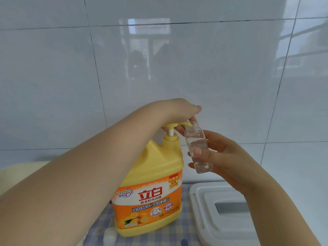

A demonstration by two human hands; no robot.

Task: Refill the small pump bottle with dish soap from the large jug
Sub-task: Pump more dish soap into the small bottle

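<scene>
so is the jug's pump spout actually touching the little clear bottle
Touching. The head view shows the yellow pump spout tip dipping inside the open neck of the small clear bottle, which the right hand holds tilted against it.

Left hand [179, 112] rests on the yellow jug's [150, 183] pump [51, 125] — its spout sits in the mouth of the clear small bottle [197, 148], which the right hand [225, 157] grips
</scene>
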